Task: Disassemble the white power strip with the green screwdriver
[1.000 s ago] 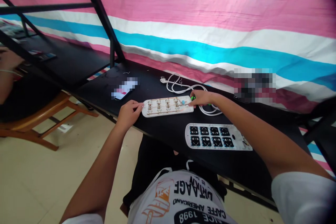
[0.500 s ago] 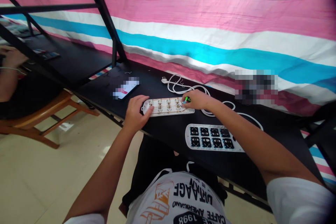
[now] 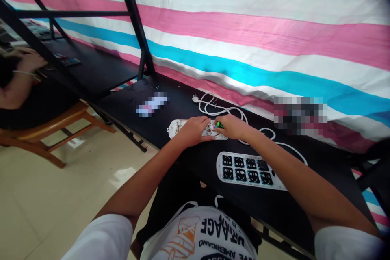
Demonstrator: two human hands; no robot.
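An opened white power strip base (image 3: 175, 127) with bare metal contacts lies on the black table (image 3: 195, 158). My left hand (image 3: 192, 131) lies over its middle, fingers curled down onto it. My right hand (image 3: 232, 126) is closed at the strip's right end, pinching a small green tool (image 3: 219, 124). The strip's white cover (image 3: 248, 169), with several dark socket holes, lies nearer to me on the right. A white cable (image 3: 219, 109) loops behind the strip.
A blurred phone (image 3: 151, 104) lies at the table's back left. A black metal frame post (image 3: 135, 20) rises behind it. Another person's arm (image 3: 18, 81) and a wooden chair (image 3: 45, 126) are at the far left. Striped cloth hangs behind.
My left hand has slid right from the strip's left end onto its middle. My right hand stays at the right end with the green tool. The view has tilted slightly.
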